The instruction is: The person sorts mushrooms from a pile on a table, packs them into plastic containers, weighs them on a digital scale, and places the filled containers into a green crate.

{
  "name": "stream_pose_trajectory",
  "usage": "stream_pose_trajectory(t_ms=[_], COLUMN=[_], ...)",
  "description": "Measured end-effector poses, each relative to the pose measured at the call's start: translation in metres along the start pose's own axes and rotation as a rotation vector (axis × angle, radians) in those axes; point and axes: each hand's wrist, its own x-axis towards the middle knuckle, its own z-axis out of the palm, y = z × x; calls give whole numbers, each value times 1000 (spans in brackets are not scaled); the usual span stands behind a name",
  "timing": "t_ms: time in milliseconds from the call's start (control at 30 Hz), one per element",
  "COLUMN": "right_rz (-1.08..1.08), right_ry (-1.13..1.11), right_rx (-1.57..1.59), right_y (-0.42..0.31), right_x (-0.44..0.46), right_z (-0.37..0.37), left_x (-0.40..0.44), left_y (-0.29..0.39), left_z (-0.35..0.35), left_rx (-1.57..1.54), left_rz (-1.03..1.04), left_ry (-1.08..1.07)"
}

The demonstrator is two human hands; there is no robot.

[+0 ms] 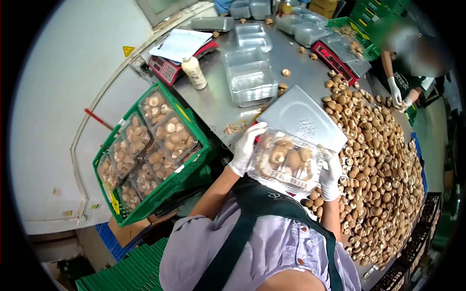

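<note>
Between my two gloved hands is a clear plastic clamshell box (286, 160) with brown mushrooms inside. My left hand (246, 149) grips its left side, and my right hand (330, 173) grips the right side. Just beyond the box lies the flat metal pan of a scale (306, 119). A large heap of loose mushrooms (378, 174) spreads over the table to my right. To my left, a green crate (196, 157) holds several filled clear boxes of mushrooms.
Nested empty clear trays (250, 77) stand on the metal table. Behind the crate are a white bottle (194, 72) and a red scale (165, 70) bearing papers. Another red scale (335, 60) sits farther right. A co-worker's gloved hands (400, 99) are at the heap's far edge.
</note>
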Motion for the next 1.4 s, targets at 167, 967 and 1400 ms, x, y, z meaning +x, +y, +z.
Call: stream_pose_trajectory(t_ms=[167, 967, 1400], right_rz=[32, 519, 721], right_ry=[39, -766, -680], right_rx=[2, 367, 348], right_y=[-11, -52, -50], right_x=[-1, -44, -81], right_z=[16, 34, 16], left_x=[-12, -55, -76], left_y=[-3, 28, -42], left_z=[-15, -303, -280], left_rx=[-193, -425, 1706], left_rz=[-33, -760, -958], left_ry=[35, 801, 412])
